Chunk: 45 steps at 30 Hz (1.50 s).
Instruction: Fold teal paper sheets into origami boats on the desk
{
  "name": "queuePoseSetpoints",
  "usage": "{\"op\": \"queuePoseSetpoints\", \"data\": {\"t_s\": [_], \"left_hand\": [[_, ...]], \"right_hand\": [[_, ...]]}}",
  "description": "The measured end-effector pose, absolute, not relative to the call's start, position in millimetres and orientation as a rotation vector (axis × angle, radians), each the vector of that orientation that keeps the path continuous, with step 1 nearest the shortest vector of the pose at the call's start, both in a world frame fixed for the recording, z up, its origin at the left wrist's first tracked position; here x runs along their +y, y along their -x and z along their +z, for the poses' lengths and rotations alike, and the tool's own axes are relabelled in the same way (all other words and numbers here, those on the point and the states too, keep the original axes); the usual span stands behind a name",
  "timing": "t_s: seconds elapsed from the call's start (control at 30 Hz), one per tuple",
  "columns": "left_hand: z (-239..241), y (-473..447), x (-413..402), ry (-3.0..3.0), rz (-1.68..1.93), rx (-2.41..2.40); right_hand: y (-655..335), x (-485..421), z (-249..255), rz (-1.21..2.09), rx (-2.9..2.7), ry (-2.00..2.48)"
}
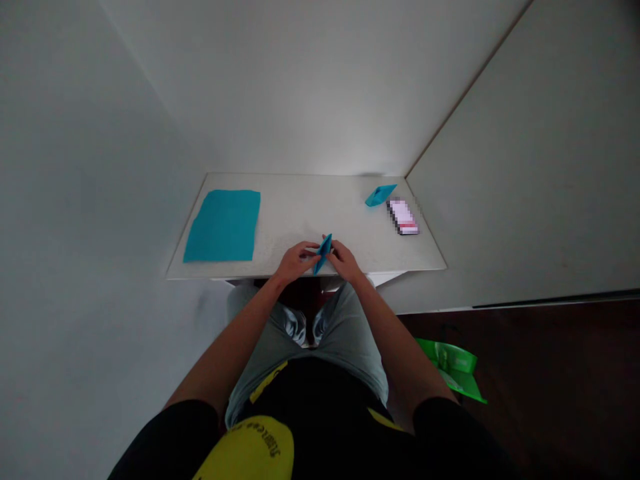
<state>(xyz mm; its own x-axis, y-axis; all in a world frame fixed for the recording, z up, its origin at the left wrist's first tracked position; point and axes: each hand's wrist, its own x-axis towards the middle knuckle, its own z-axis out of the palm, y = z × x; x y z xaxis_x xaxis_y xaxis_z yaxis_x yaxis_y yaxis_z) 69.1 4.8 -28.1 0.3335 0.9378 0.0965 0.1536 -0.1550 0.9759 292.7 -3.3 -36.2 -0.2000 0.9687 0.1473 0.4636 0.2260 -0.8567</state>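
Both my hands meet at the near edge of a small white table (pixel 310 207). My left hand (pixel 296 261) and my right hand (pixel 344 260) pinch a narrow folded piece of blue paper (pixel 323 253) between them; it stands tilted, one tip pointing up. Fingers of both hands are closed on the paper. A flat sheet of blue paper (pixel 223 225) lies on the table's left side. A finished blue paper boat (pixel 380 195) sits at the far right of the table.
A blurred-out rectangular object (pixel 403 217) lies just right of the paper boat. White walls enclose the table on the left, back and right. A green bag (pixel 453 368) lies on the dark floor to my right. My knees are under the table's edge.
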Motion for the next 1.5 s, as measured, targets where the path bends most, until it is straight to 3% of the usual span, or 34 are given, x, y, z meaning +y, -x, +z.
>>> {"op": "queuePoseSetpoints", "data": {"t_s": [0.27, 0.63, 0.93, 1.1, 1.5], "left_hand": [[-23.1, -71.9, 6.1, -1.576, 1.041, 1.162], [-15.9, -119.6, 9.2, -1.669, 0.962, 1.658], [-28.8, -94.0, 25.1, -1.706, 1.065, 1.246], [-30.4, -68.7, 28.6, -1.621, 0.861, 0.817], [-27.5, -75.3, 16.3, -1.471, 0.861, 0.896]], "right_hand": [[-285.3, -9.3, -18.6, 0.944, -1.744, 1.422], [-271.5, -9.5, -20.5, 0.718, -1.791, 1.660], [-279.5, -3.5, -24.8, 0.845, -1.555, 1.426], [-288.1, -1.9, -33.7, 0.999, -1.405, 1.335], [-283.7, -2.0, -24.7, 1.004, -1.460, 1.369]]}}
